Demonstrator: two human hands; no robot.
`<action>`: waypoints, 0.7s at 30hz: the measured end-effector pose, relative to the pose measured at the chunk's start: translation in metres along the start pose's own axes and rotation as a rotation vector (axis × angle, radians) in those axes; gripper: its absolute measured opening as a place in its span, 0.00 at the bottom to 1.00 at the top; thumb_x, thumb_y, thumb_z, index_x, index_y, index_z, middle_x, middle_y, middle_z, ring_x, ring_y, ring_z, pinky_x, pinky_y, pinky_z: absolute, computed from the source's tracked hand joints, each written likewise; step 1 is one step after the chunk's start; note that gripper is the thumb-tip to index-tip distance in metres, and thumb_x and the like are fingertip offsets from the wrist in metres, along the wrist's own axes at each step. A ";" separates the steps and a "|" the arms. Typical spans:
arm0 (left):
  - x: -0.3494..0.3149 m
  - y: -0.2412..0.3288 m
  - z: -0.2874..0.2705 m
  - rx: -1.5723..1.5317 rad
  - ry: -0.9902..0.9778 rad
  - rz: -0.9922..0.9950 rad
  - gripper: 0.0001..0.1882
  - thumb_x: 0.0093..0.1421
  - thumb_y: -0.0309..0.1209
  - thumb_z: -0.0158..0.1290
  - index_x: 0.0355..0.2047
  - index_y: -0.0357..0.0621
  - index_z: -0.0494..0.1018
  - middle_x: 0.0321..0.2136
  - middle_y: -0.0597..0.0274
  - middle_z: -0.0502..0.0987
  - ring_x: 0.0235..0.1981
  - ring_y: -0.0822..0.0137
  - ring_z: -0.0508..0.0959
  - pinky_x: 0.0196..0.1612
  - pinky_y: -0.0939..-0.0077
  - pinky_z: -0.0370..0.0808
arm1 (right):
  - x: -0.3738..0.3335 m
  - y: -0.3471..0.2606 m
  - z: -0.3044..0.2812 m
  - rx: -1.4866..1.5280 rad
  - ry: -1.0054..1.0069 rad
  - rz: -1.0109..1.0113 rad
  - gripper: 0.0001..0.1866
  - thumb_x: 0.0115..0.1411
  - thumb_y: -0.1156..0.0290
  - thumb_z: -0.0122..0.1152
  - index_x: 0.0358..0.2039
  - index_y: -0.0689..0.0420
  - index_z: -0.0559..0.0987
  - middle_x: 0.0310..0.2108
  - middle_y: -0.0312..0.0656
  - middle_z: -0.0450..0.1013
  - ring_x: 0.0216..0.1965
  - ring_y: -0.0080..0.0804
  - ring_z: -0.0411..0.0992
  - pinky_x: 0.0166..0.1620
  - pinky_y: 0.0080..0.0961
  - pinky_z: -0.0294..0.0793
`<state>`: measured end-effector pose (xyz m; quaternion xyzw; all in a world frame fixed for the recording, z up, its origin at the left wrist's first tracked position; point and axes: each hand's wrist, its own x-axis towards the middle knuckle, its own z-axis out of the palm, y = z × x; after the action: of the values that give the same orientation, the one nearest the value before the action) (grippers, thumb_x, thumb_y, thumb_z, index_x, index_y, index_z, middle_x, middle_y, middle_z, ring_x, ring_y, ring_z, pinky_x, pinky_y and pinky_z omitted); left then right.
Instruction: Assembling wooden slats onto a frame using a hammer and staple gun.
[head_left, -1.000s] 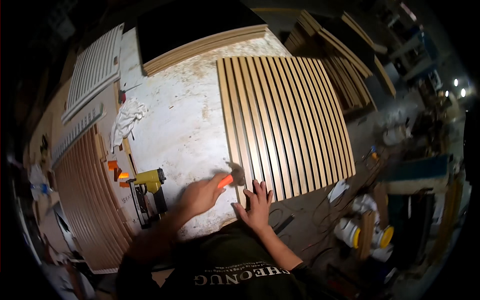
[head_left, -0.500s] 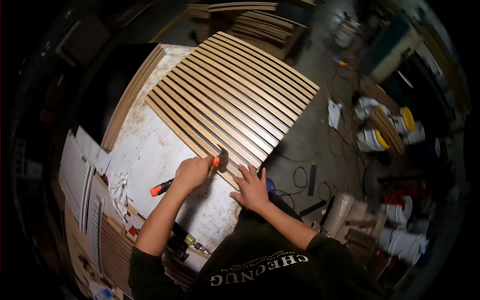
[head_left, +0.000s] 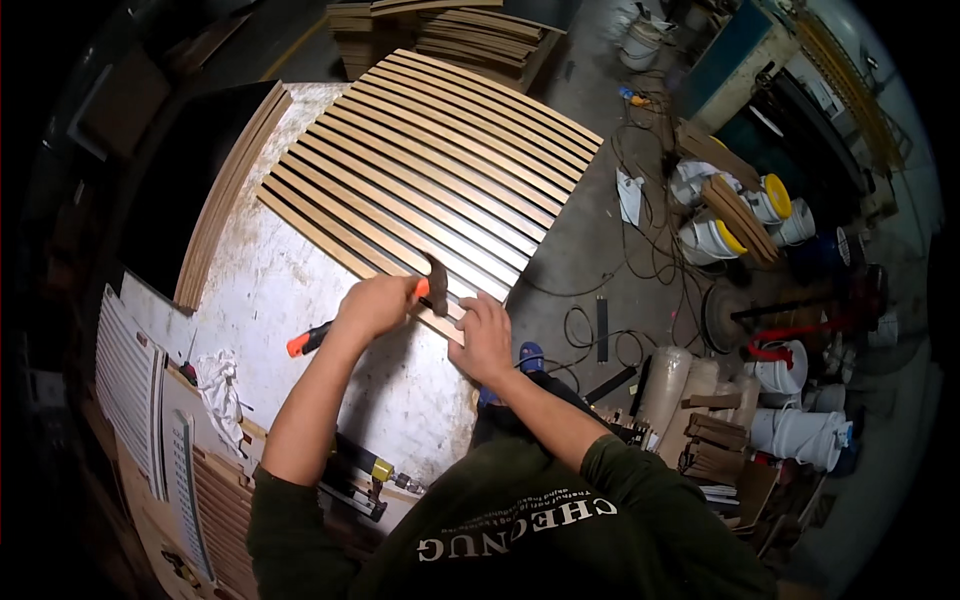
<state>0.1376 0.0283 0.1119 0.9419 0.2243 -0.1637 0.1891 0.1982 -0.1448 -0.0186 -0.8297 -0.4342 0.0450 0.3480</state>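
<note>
A square panel of light wooden slats [head_left: 430, 170] with dark gaps lies on the white, stained worktable [head_left: 245, 280]. My left hand [head_left: 375, 308] is closed round the black and orange handle of a claw hammer [head_left: 435, 285]. The metal head is over the slats near the panel's close corner, and the handle's end sticks out left of my fist. My right hand [head_left: 484, 340] grips that same corner, fingers drawn together on the slat ends. Whether a small piece sits under its fingertips is hidden.
Long wooden strips [head_left: 225, 210] line the table's left edge. A yellow-and-black power tool [head_left: 375, 470] and a white rag [head_left: 220, 395] lie near me. Stacked boards [head_left: 470, 45] stand beyond the table. Cables, buckets [head_left: 710, 240] and plastic-wrapped rolls [head_left: 665, 380] occupy the floor at right.
The view has shifted, so the scene sits further left and up. My right hand's fingers, spread on the panel corner before, are now drawn together. The hammer remains in my left hand.
</note>
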 end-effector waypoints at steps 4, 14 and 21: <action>-0.007 0.002 -0.007 0.057 -0.063 0.046 0.08 0.53 0.31 0.46 0.32 0.49 0.73 0.27 0.54 0.77 0.32 0.53 0.77 0.35 0.61 0.72 | -0.001 -0.001 0.002 -0.015 -0.027 0.008 0.14 0.39 0.71 0.63 0.28 0.55 0.71 0.47 0.39 0.64 0.58 0.43 0.54 0.56 0.50 0.51; -0.003 0.007 -0.012 0.102 -0.123 0.052 0.09 0.54 0.31 0.44 0.34 0.51 0.73 0.27 0.56 0.77 0.33 0.54 0.77 0.35 0.60 0.72 | -0.002 0.000 0.003 0.024 -0.008 0.015 0.14 0.39 0.71 0.62 0.29 0.54 0.71 0.47 0.39 0.63 0.58 0.42 0.53 0.57 0.49 0.49; -0.003 0.001 -0.003 0.060 -0.120 0.039 0.12 0.56 0.33 0.46 0.41 0.51 0.72 0.29 0.53 0.77 0.33 0.53 0.76 0.34 0.61 0.71 | -0.004 -0.004 0.003 0.032 -0.025 0.031 0.15 0.39 0.71 0.62 0.30 0.54 0.70 0.47 0.39 0.62 0.59 0.43 0.52 0.58 0.50 0.48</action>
<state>0.1361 0.0274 0.1158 0.9398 0.1890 -0.2226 0.1772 0.1922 -0.1448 -0.0196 -0.8301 -0.4247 0.0674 0.3549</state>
